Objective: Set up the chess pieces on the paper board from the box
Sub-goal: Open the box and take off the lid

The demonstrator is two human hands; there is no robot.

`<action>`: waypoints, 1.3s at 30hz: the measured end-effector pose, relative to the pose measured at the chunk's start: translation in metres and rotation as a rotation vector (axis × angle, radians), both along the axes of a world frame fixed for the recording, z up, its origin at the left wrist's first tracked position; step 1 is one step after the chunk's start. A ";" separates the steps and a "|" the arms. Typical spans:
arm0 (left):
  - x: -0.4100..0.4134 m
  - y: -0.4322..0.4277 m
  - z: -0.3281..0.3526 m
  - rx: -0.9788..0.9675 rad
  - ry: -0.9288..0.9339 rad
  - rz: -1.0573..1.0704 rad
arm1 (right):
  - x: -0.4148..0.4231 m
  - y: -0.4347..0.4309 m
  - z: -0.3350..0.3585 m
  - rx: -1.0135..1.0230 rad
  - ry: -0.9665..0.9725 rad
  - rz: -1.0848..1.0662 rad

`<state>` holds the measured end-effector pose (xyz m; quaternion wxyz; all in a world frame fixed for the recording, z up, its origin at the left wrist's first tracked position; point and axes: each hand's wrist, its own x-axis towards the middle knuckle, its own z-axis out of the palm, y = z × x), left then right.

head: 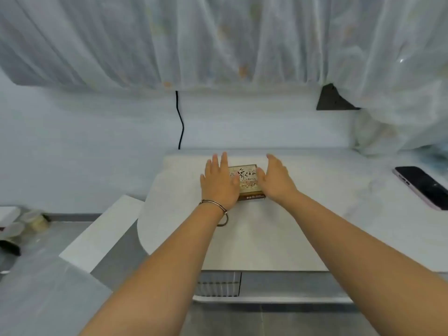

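Box (247,181) sits closed on the white table (266,238), its left edge hidden behind the left hand (218,184) — fingers straight, holding nothing. Right hand (276,181), equally flat, flanks its right side; contact is unclear.

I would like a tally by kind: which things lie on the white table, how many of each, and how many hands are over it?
Box: 1
Phone: 1
Hands: 2, the left hand and the right hand
Total: 4
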<state>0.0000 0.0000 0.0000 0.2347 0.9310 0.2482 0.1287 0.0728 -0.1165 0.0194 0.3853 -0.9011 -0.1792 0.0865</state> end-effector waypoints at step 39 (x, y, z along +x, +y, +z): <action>0.030 -0.053 0.011 -0.210 -0.175 -0.062 | 0.047 -0.044 0.005 0.957 0.408 -0.505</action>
